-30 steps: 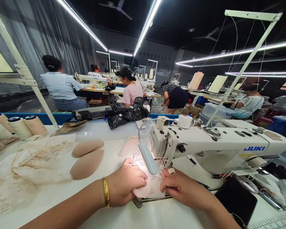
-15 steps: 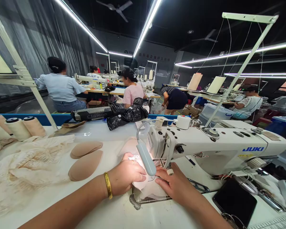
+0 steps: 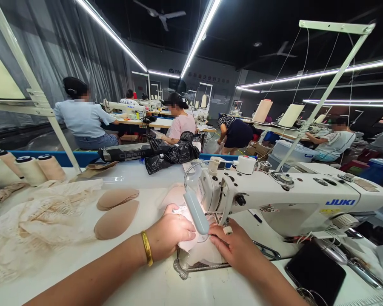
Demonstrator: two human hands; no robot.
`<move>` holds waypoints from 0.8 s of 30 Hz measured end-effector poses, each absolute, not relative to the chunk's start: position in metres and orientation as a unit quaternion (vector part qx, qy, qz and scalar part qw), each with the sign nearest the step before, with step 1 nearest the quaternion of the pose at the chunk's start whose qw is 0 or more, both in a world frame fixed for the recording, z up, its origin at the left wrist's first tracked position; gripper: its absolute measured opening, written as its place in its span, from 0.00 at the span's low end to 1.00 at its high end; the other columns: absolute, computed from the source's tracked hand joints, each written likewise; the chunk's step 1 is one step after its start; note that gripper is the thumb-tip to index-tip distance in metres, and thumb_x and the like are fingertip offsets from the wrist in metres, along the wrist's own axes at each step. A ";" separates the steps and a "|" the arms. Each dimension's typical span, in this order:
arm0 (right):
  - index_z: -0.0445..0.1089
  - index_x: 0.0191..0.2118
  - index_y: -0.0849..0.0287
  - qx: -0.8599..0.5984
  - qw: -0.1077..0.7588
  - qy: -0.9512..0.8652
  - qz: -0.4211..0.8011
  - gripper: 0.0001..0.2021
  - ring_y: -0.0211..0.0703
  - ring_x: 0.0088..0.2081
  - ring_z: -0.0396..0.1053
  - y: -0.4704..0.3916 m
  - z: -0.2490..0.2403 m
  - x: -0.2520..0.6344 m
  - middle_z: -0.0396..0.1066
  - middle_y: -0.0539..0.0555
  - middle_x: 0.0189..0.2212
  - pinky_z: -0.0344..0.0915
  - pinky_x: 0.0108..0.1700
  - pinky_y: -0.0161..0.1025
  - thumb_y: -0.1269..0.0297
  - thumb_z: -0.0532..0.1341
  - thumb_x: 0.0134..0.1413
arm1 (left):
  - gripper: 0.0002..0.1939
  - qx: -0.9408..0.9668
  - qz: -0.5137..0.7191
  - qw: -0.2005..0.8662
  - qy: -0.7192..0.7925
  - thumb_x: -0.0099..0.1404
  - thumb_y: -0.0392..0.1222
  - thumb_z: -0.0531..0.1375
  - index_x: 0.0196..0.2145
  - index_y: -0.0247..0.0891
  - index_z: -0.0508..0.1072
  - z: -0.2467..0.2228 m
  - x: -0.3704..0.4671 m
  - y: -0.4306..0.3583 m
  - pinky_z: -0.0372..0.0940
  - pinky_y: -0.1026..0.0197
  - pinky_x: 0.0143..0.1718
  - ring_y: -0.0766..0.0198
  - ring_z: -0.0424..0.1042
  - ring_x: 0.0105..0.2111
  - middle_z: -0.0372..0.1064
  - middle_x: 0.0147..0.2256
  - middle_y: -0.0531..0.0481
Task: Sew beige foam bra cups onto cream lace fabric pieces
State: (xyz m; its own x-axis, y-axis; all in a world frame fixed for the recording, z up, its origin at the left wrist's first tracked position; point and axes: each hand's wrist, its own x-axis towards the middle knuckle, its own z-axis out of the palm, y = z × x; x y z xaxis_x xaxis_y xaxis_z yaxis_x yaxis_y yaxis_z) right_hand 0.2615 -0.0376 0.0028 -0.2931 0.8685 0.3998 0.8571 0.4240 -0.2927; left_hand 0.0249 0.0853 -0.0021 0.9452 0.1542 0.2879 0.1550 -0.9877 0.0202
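Note:
My left hand is closed on a pale pink fabric piece, its thumb and fingers gripping the cloth left of the needle area. My right hand lies on the cloth to the right, fingers stretched toward the needle area and thumb apart; some fingers are hidden behind machine parts. A white sewing machine stands over the work. Its grey lamp hangs between my hands and covers part of the fabric. The needle itself cannot be made out.
Beige oval pads and cream lace fabric lie on the left, near thread cones. A black phone and small scissors lie on the right. Beyond the table are black plastic bags and several people at other machines.
The view has shifted slightly, so the scene sits a little further right and lower. Both hands stay at the fabric in nearly the same pose.

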 end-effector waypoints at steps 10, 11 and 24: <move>0.69 0.44 0.55 -0.578 0.336 -0.744 0.018 0.09 0.54 0.43 0.77 -0.036 -0.010 0.263 0.76 0.59 0.40 0.76 0.44 0.50 0.64 0.52 0.71 | 0.15 -0.985 -0.133 -0.026 -0.107 0.61 0.30 0.61 0.43 0.45 0.76 0.001 0.026 0.081 0.51 0.44 0.58 0.53 0.74 0.48 0.79 0.50 0.51; 0.69 0.43 0.54 -0.578 0.339 -0.742 0.020 0.08 0.54 0.42 0.77 -0.036 -0.009 0.262 0.76 0.58 0.39 0.76 0.44 0.50 0.64 0.52 0.71 | 0.15 -0.985 -0.134 -0.025 -0.106 0.61 0.30 0.61 0.43 0.45 0.76 0.001 0.026 0.080 0.51 0.43 0.58 0.52 0.74 0.48 0.79 0.51 0.51; 0.69 0.45 0.56 -0.571 0.335 -0.750 0.015 0.09 0.58 0.42 0.77 -0.038 -0.012 0.262 0.75 0.62 0.41 0.76 0.43 0.56 0.65 0.52 0.71 | 0.18 -0.983 -0.145 -0.048 -0.105 0.60 0.29 0.61 0.46 0.47 0.74 -0.004 0.024 0.077 0.50 0.40 0.56 0.50 0.74 0.50 0.78 0.52 0.53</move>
State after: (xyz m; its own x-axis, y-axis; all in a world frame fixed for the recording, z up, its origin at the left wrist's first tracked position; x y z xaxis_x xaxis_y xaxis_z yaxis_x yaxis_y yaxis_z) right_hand 0.2622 -0.0375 -0.0123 -0.1244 0.8658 0.4847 0.8454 0.3482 -0.4050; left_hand 0.0243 0.0768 -0.0036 0.9360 0.2206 0.2744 0.1926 -0.9732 0.1254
